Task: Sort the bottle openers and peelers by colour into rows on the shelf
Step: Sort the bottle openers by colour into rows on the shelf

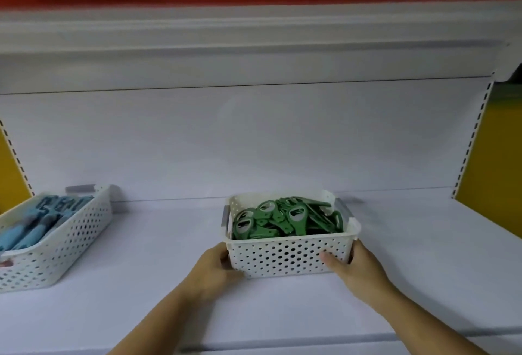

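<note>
The thumb [329, 258] of the right hand [357, 267] is pressed flat on the perforated front wall of a white basket [282, 255]. The remaining fingers are wrapped round the right end wall and are hidden. The left hand [216, 265] is curled round the opposite lower corner, thumb at the front base, fingers against the left end wall. The basket is thus gripped at both ends.

The basket is rectangular moulded plastic with rounded corners. Its walls are pierced by regular rows of round holes, and a grey handle [225, 219] is fitted at each end. It is filled with a loose heap of green bottle openers [282, 219], flat and matte, each with an oval cut-out head.

The basket lies midway along the smooth white shelf [395, 284], nearer the back edge. Whether it rests on the surface cannot be told.

A second basket [70, 241] of the same pattern is set askew at the left edge. It holds blue utensils [31, 230], too blurred to identify.

A plain white back panel [254, 142] is flanked by slotted uprights [471, 139].
</note>
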